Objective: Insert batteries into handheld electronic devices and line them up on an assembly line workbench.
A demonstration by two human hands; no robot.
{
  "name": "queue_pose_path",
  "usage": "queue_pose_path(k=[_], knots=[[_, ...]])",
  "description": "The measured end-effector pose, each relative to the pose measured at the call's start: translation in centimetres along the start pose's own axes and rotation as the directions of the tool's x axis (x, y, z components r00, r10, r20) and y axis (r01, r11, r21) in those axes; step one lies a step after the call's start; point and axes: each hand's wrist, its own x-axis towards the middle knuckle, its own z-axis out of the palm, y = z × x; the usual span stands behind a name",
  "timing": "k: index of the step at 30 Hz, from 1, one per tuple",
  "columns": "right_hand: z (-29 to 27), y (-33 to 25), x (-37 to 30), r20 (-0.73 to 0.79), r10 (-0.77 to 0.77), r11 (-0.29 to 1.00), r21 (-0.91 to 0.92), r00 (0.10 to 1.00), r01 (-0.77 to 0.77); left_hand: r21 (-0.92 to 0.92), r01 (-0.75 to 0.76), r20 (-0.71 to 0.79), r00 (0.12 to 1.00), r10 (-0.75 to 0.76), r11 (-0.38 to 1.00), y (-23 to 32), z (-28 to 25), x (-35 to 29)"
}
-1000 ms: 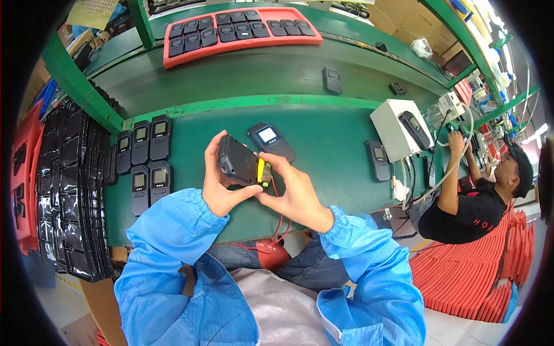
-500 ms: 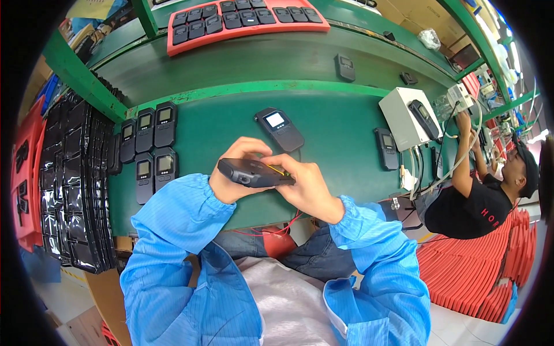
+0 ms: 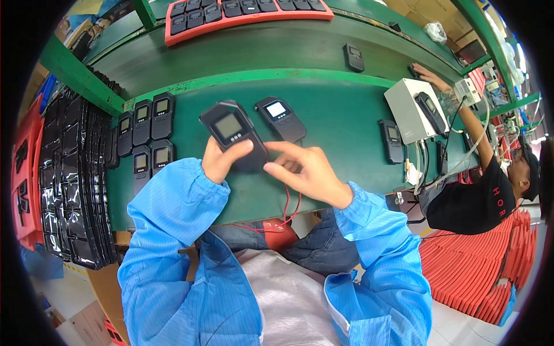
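Note:
My left hand holds a black handheld device upright above the bench, thumb across its front below a grey screen and a row of small buttons. At the device's lower right edge, my right hand has its curled index finger and thumb against the casing; its other fingers are bent behind. Just beyond, a similar device with a lit white screen lies on the green bench top. Thin red wires run below my right hand toward my lap; their upper ends are hidden.
Several like devices stand in rows at the left, beside stacked black trays. A red tray of devices lies at the back. To the right are a white box, another device, cables, and a co-worker reaching across.
The held device has turned from edge-on to screen facing me, and has risen leftward. My right fingers have shifted to its side edge. The co-worker's arm now reaches to the device at the back right.

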Motion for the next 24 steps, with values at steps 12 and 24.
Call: queue_pose_path(k=[12,24], knots=[[-2.4,3.2,1.8,-0.334,0.074,0.993,-0.064,0.94,-0.101,-0.135,0.156,-0.352,0.916,-0.194,0.979,-0.7,-1.0,0.8],[-1.9,4.9,2.2,-0.285,0.007,0.976,-0.207,0.959,-0.069,-0.128,0.192,-0.332,0.916,-0.225,0.973,0.6,-0.2,1.0]])
